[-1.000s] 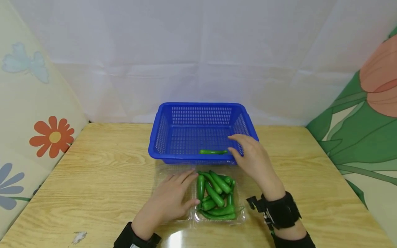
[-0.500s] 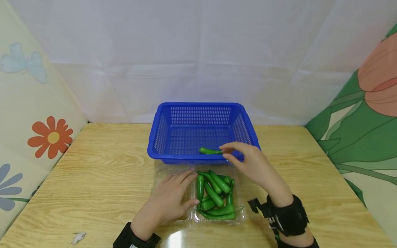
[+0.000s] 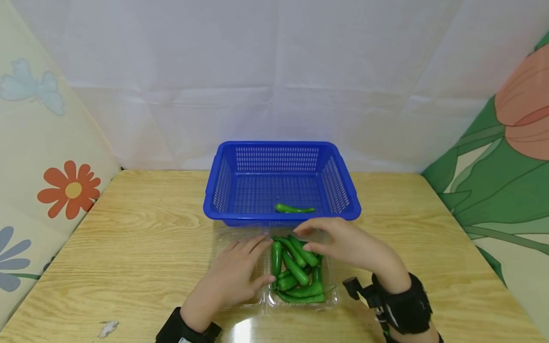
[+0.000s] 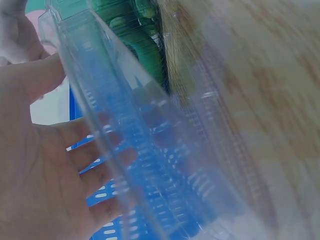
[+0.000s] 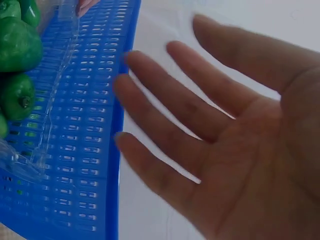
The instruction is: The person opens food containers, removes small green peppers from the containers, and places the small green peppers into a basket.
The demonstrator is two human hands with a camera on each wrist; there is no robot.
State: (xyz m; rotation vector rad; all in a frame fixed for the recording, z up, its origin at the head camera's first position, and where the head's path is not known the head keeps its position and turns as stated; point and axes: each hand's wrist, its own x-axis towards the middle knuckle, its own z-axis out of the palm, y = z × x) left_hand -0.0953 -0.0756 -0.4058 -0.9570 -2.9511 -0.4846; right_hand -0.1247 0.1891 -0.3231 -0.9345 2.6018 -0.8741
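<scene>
A clear plastic clamshell container stands before the blue basket, its right half filled with several green chili peppers. My left hand lies over the container's other half, fingers nearly straight, thumb tip beside the peppers. In the left wrist view its fingers show through the clear plastic. My right hand hovers over the back right of the peppers, thumb and fingers spread apart; the right wrist view shows its palm with nothing in it. One green chili pepper lies inside the basket, near its front wall.
The blue perforated basket stands at the back of the wooden table, before a white cloth backdrop. Patterned panels flank both sides. A worn patch marks the table at front left.
My right hand has drawn back out of the basket toward the peppers in the container. The chili pepper in the basket shifted slightly as the hand passed. My left hand stays in place.
</scene>
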